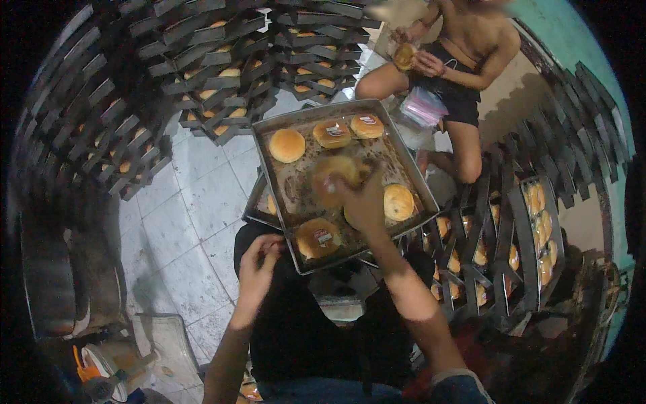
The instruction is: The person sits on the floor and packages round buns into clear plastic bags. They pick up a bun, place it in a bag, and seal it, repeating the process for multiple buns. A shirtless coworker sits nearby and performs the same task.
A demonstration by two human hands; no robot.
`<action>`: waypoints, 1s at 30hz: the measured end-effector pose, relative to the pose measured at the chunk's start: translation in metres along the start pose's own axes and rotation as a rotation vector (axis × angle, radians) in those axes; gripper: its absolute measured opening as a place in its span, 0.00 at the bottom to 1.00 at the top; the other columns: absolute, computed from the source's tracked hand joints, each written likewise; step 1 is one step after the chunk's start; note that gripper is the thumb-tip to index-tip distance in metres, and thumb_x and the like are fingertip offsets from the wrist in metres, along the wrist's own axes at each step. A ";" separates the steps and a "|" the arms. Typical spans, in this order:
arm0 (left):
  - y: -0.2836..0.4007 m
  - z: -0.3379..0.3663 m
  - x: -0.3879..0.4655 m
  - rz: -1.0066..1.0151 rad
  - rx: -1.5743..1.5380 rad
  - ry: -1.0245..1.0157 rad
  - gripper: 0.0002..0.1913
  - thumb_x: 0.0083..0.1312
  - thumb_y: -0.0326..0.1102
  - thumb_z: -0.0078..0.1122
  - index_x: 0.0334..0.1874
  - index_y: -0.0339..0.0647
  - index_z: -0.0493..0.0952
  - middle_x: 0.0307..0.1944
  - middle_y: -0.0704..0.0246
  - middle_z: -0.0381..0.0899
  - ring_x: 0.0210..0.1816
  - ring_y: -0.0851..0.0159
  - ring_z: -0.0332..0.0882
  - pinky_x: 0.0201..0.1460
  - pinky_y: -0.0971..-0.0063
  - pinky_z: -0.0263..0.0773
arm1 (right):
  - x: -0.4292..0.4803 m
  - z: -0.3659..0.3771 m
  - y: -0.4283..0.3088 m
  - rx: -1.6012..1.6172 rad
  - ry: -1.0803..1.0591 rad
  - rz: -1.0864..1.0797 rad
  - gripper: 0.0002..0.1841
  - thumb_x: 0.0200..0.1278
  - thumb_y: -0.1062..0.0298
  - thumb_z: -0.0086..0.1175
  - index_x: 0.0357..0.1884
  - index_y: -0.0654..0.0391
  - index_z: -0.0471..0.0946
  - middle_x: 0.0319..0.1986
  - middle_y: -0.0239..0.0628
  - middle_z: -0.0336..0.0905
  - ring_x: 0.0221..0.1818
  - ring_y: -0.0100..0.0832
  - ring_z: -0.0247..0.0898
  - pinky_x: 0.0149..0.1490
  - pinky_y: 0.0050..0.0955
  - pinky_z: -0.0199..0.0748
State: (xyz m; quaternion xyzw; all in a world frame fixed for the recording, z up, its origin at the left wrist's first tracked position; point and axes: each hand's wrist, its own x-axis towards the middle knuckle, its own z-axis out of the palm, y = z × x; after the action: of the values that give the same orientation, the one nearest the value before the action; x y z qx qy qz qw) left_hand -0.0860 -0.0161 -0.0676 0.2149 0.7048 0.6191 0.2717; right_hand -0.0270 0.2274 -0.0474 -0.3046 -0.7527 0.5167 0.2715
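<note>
A metal baking tray (398, 146) lies before me, tilted over another tray (255, 204). My right hand (366, 199) is over its middle, blurred by motion, at a blurred bun (333, 177); whether the fingers grip it is unclear. Around it on the tray sit a plain round bun (287, 146), a bun with a label (332, 134), another labelled bun (367, 125), a round bun (398, 202) at the right and a wrapped, labelled bun (318, 238) at the near left corner. My left hand (265, 252) is by the tray's near left edge, fingers curled, nothing visible in them.
Tall stacks of bun-filled trays (217, 76) stand at the far left, with more trays of wrapped buns (479, 252) at the right. Across from me a person (459, 65) sits holding a bun, near a stack of plastic bags (424, 107). A plastic chair (164, 348) stands lower left.
</note>
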 end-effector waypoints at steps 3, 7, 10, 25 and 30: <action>0.000 0.027 0.031 0.223 0.370 0.086 0.15 0.70 0.36 0.57 0.56 0.41 0.77 0.52 0.65 0.79 0.57 0.63 0.74 0.56 0.72 0.67 | 0.040 0.019 0.023 -0.507 0.015 -0.046 0.36 0.57 0.51 0.67 0.57 0.69 0.66 0.52 0.55 0.74 0.50 0.48 0.74 0.54 0.43 0.74; -0.007 0.050 0.057 0.461 0.971 0.251 0.17 0.65 0.38 0.61 0.56 0.44 0.78 0.58 0.67 0.77 0.64 0.57 0.67 0.64 0.60 0.59 | 0.031 0.065 0.054 -1.078 0.258 -0.529 0.27 0.63 0.54 0.62 0.54 0.67 0.70 0.48 0.53 0.77 0.48 0.55 0.75 0.51 0.46 0.75; -0.007 0.052 0.068 0.515 1.021 0.230 0.18 0.64 0.39 0.62 0.55 0.45 0.79 0.57 0.69 0.77 0.64 0.57 0.66 0.65 0.56 0.56 | 0.017 0.074 0.050 -0.729 -0.046 -0.273 0.24 0.65 0.56 0.60 0.53 0.65 0.72 0.46 0.55 0.77 0.48 0.57 0.74 0.51 0.48 0.75; -0.163 0.112 -0.061 0.598 1.064 -0.467 0.21 0.65 0.40 0.58 0.59 0.38 0.75 0.57 0.54 0.77 0.55 0.48 0.78 0.58 0.55 0.73 | -0.255 -0.039 0.127 -0.335 -0.397 0.211 0.22 0.63 0.57 0.60 0.56 0.56 0.76 0.45 0.48 0.81 0.46 0.47 0.78 0.53 0.44 0.76; -0.217 0.104 -0.026 0.420 0.820 -0.730 0.23 0.67 0.44 0.57 0.61 0.40 0.76 0.59 0.58 0.77 0.57 0.53 0.77 0.60 0.58 0.72 | -0.256 -0.027 0.154 -0.622 -0.708 -0.197 0.26 0.60 0.61 0.61 0.61 0.53 0.72 0.53 0.52 0.76 0.60 0.53 0.69 0.62 0.51 0.70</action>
State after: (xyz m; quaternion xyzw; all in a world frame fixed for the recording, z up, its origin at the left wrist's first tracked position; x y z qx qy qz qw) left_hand 0.0090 0.0150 -0.2885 0.6369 0.6897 0.2225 0.2630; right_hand 0.1912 0.0977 -0.2083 -0.1042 -0.9429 0.3110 -0.0577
